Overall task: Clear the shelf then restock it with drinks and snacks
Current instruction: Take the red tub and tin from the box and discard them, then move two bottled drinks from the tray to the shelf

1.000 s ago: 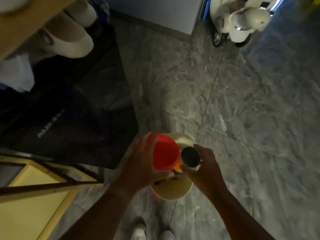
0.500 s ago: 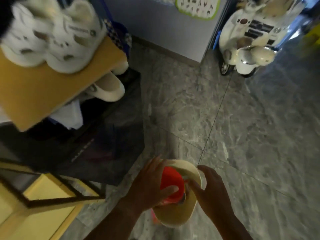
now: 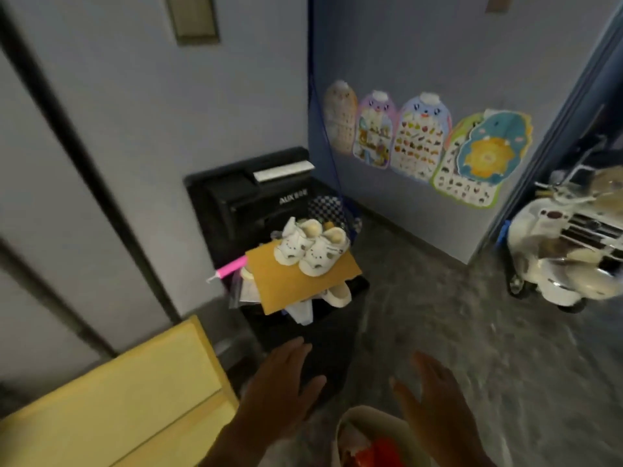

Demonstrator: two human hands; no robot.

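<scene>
Risk, bucket: the cream bucket (image 3: 350,429) sits on the floor at the bottom edge of view, directly below your hands, with a red item (image 3: 384,449) and other contents inside that are too cut off to identify. You are likely to clip its rim with a foot or a dropping wrist, since it lies mostly out of your sight.

Hands: your left hand (image 3: 279,389) hovers with fingers spread and straight, gripping nothing. Your right hand (image 3: 435,402) does the same, palm turned inward. Neither touches the bucket.

Risk, stack: a tan board (image 3: 296,281) rests tilted on a black crate (image 3: 269,328), overhanging it, and carries a pair of small white shoes (image 3: 310,247). A brush from your left arm could tip the board and spill the shoes. A pink stick (image 3: 231,267) juts out on the crate's left.

Edges: the yellow shelf unit (image 3: 135,392) has its corner near your left forearm; the black appliance (image 3: 246,197) stands against the wall behind the crate.

Open room: bare grey floor (image 3: 455,318) lies ahead and to your right, bounded by the white toy scooter (image 3: 566,251) at the far right. That side looks safest for stepping.
</scene>
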